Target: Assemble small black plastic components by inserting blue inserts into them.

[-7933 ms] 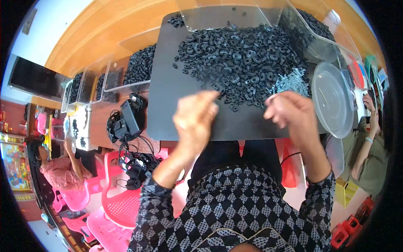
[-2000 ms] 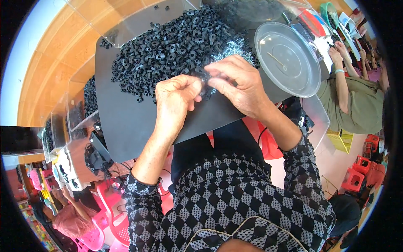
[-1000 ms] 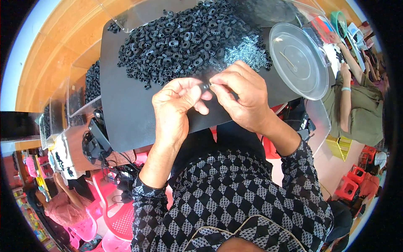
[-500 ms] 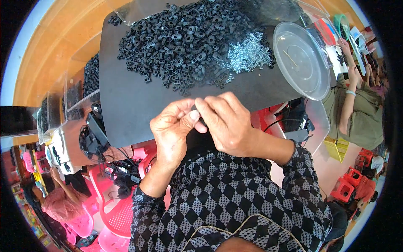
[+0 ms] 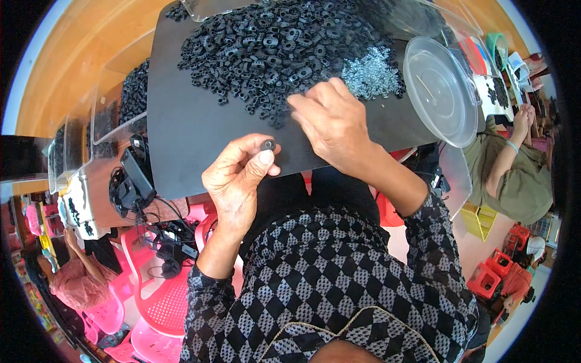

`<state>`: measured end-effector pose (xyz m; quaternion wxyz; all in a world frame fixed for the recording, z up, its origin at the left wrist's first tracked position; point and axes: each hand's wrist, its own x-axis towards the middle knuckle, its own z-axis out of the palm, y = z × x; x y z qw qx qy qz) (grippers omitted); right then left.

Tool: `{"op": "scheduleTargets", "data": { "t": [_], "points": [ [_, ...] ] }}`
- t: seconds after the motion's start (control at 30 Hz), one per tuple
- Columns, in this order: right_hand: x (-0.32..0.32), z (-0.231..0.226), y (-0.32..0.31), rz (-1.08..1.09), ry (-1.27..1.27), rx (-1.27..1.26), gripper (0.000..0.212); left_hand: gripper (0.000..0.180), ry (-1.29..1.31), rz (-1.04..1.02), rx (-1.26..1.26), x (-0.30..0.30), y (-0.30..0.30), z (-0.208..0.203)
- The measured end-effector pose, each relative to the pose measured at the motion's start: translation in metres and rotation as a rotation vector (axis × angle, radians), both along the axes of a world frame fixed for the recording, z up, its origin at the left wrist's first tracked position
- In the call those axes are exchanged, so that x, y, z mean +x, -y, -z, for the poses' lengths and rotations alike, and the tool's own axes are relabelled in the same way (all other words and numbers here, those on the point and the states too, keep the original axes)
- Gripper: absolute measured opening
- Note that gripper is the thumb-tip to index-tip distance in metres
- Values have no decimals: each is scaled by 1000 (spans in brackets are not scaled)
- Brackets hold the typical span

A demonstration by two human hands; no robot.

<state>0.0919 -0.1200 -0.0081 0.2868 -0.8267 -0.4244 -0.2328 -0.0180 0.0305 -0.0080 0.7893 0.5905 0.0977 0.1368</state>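
Observation:
My left hand pinches a small black plastic part between thumb and forefinger, above the near edge of the dark table. A pale ring or hole shows in the part's upturned end. My right hand is over the near side of a large heap of black plastic parts. Its fingers are curled together, and anything between their tips is hidden. Just beyond that hand, a heap of small silvery springs lies against the black parts.
A round clear plastic lid with a thin stick on it lies at the table's right. Clear bins of black parts stand at the left. Black adapters and cables hang beside the table. Pink chairs and other people are around.
My hands have come apart. The right one has moved forward to the black heap, while the left has drawn slightly left, and the black part in it now shows.

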Motion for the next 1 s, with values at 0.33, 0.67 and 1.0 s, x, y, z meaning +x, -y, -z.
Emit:
{"op": "scheduleTargets", "data": {
  "t": [0.33,0.67,1.0],
  "points": [
    [7,2,-7,-13,51,27,9,20,-34,22,14,11,2,2],
    [-18,-21,2,-71,-687,320,12,18,3,7,-77,26,12,1],
    [-15,-19,8,-81,-850,506,12,18,-17,31,-70,24,15,2]
  ]
}}
